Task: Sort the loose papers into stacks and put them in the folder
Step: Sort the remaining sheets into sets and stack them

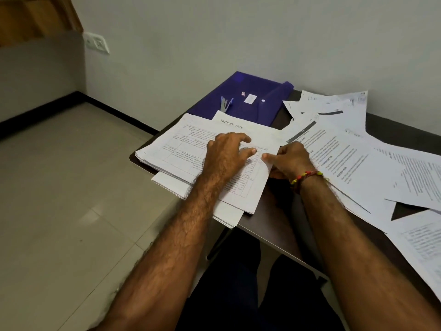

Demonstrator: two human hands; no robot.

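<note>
A thick stack of white printed paper sheets (181, 151) lies at the left end of the dark brown counter (274, 225), its near corner hanging over the counter's edge, with a sheet headed "TASK ID 1228" showing at its far side. The left hand (226, 154) rests palm-down on the top sheet, a ruled table form, its fingers spread and only lightly bent, so its grip holds nothing. The right hand (290, 161), with a red and yellow beaded thread bracelet (306, 176) at the wrist, sits at the stack's right edge; its thumb lies on top of that edge and its fingers are curled below, so its grip pinches the stack there. Beyond the stack lies a flat dark blue plastic folder (248, 96) against the grey wall, touching the stack's far side. To the right, loose white printed papers (353, 149) are scattered and overlapping across the counter.
</note>
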